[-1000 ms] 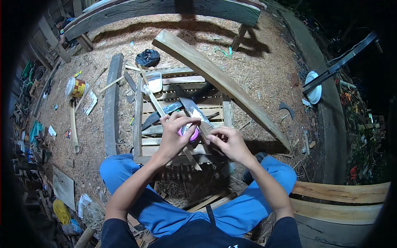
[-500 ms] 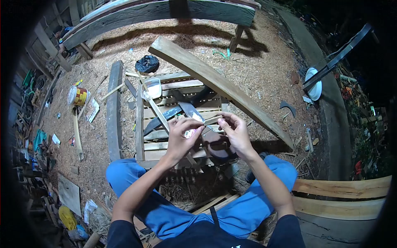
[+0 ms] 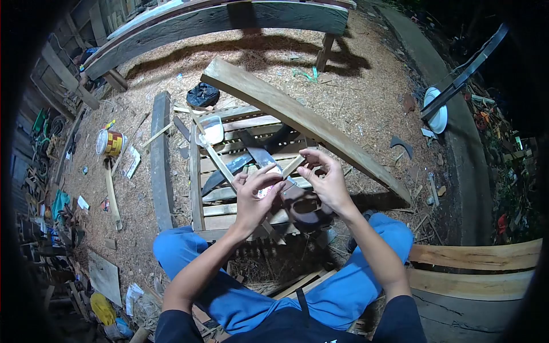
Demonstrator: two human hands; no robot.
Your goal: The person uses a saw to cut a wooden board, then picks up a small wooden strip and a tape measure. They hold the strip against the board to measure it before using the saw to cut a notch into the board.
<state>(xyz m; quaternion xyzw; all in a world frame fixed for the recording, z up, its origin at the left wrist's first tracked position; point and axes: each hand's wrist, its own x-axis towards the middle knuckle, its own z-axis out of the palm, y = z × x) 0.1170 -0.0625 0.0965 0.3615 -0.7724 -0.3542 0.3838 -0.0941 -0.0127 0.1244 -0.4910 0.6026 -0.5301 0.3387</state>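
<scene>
Between my two hands is a small wooden piece (image 3: 293,165), tilted up to the right. My right hand (image 3: 327,182) pinches its right end. The curled fingers of my left hand (image 3: 256,191) are close to its lower left end; whether they touch it is unclear. Under my hands, a handsaw (image 3: 309,211) with a dark handle lies on a slatted wooden pallet (image 3: 197,188). A round container with a pale label (image 3: 264,192) shows partly behind my left hand. A thin wooden strip (image 3: 219,163) runs diagonally beside that hand.
A long thick plank (image 3: 309,126) slants across the pallet's right side. A clear tub (image 3: 211,131) of white material stands at the pallet's upper left, near a black bag (image 3: 202,95). Further left are a grey beam (image 3: 162,160) and a bucket (image 3: 111,143). A bench (image 3: 229,22) spans the top.
The small wooden piece has come up between my hands, away from the saw handle. My right hand has risen slightly and turned. The view has shifted a little.
</scene>
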